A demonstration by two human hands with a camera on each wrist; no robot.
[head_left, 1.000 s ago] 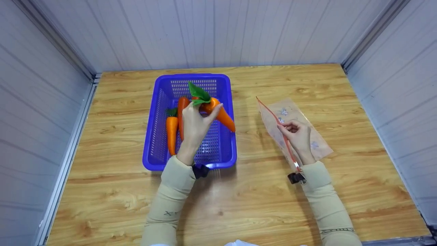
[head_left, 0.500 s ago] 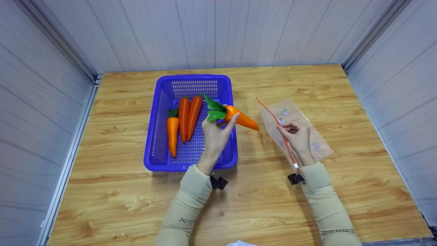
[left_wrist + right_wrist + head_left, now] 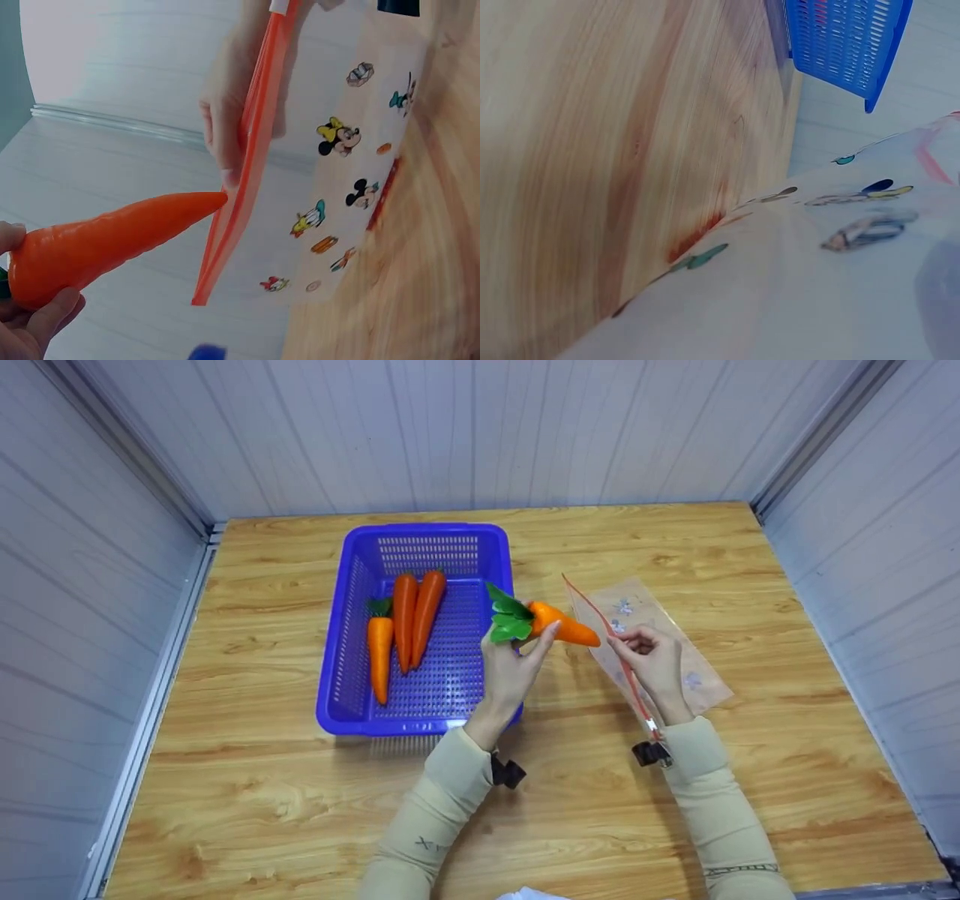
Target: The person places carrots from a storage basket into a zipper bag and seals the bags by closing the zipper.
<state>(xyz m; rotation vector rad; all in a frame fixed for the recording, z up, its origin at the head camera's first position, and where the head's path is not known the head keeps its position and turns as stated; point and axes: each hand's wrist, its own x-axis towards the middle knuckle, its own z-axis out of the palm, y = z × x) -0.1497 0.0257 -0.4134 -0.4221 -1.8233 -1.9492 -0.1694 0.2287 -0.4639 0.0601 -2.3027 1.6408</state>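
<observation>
My left hand [image 3: 514, 667] grips an orange toy-like carrot [image 3: 562, 626] by its thick end, just below the green leaves [image 3: 510, 619]. In the left wrist view the carrot's tip points at the orange-red zip edge [image 3: 251, 157] of a see-through bag printed with cartoon figures. That zipper bag [image 3: 675, 649] stands slanted on the table, its edge pinched between the thumb and fingers of my right hand [image 3: 652, 660]. The bag's printed side [image 3: 780, 300] fills much of the right wrist view, where the hand itself is hidden.
Left of the bag stands a blue-purple plastic basket [image 3: 328, 660]. Inside lie a leafy orange carrot [image 3: 380, 660] and two darker carrots, one [image 3: 403, 619] beside the other [image 3: 427, 619]. Pale panel walls enclose the wooden table [image 3: 247, 817] at the back and sides.
My left hand has carried the carrot out from over the basket, rightward to the bag's edge, turning it closer to level. The right hand and bag have stayed put.
</observation>
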